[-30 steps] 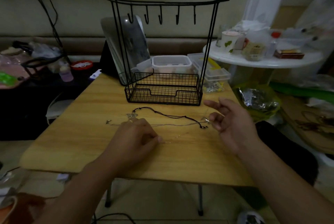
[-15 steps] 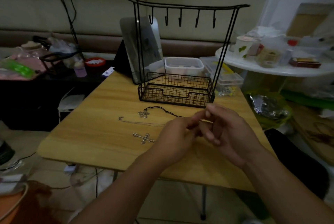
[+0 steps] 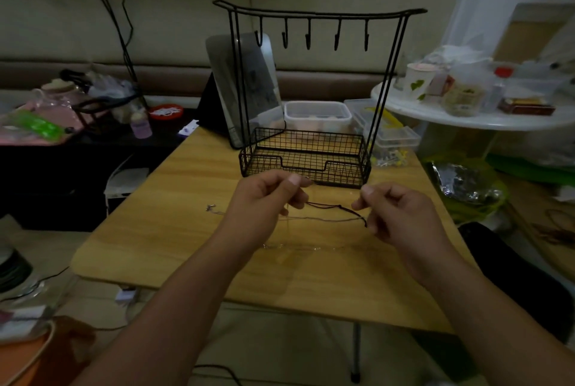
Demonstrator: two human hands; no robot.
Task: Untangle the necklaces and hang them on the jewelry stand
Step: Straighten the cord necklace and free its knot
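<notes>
Both bare forearms reach forward from the lower edge of the view, converging over the light wooden table [image 3: 193,199] and stopping just short of the black wire jewelry stand [image 3: 306,161]; the left hand [image 3: 261,208] is raised in front of the stand's left half, knuckles toward the camera, fingers curled, thumb and forefinger pinched together at their tips, pointing right; the right hand [image 3: 401,217] sits level with it in front of the stand's right corner, fingers likewise curled, thumb and forefinger pinched, pointing left; the hands are held apart, wrists roughly straight.
</notes>
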